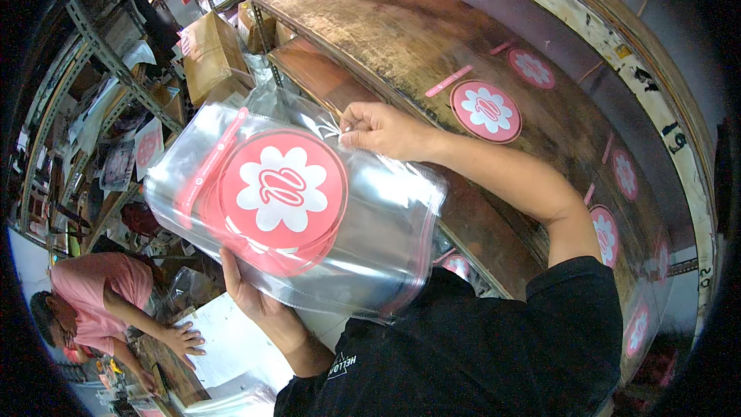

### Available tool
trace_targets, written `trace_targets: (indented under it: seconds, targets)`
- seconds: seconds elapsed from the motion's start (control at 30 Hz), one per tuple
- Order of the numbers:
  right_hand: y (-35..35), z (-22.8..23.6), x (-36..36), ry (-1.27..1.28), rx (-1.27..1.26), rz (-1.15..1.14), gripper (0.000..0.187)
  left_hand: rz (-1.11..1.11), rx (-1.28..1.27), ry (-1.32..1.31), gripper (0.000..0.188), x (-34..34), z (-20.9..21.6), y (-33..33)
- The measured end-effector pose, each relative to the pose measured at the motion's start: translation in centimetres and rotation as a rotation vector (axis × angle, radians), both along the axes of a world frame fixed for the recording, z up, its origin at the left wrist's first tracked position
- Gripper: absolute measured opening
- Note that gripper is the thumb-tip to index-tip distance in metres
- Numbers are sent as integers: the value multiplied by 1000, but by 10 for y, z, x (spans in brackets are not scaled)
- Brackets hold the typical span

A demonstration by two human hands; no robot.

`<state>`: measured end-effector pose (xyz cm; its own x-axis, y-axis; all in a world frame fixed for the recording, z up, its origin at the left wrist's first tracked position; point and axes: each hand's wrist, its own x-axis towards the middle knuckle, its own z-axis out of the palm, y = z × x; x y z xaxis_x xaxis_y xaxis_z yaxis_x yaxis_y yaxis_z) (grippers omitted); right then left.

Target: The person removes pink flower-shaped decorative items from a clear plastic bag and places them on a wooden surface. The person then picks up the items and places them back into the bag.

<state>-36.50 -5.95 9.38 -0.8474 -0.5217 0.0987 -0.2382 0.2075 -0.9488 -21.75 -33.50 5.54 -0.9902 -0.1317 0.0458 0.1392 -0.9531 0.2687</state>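
The long wooden bench (401, 38) runs from the far left to the near right, its near edge curving just past the person's right arm, and most of its top lies bare apart from round red stickers (485, 110) and thin pink strips (448, 81) spaced along it. Metal shelving (108, 62) and cardboard boxes (210, 54) crowd the far left, so open room is mainly over the bench. At the near left another person in a pink shirt (104, 289) leans over a lower table with a hand flat on white sheets (231, 340). The stack of clear plastic bags (297, 208) is held in the air in front of the chest, left of the bench, tilted, its long axis running from upper left to lower right, with a big round red label with a white flower (282, 189) facing up. The left hand (255, 293) supports the stack from below, fingers curled around its near edge. The right hand (382, 131) pinches the top bag's far edge between thumb and fingers.
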Motion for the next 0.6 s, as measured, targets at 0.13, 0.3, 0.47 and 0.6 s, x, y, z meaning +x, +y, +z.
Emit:
trace_targets:
  seconds: [0.13,0.3,0.47,0.6]
  targets:
    - [-2,22,-33,-4,80,-6,17,47,-50,-48,35,-21,6,6]
    - [6,43,-98,-287,-30,-2,17,10,-61,-81,34,-64,11,6]
    - [53,56,-208,-189,8,-142,20,124,-146,-95,31,-111,1,-1]
    - [125,52,-305,-121,177,-304,22,210,-195,-113,34,-142,-8,-15]
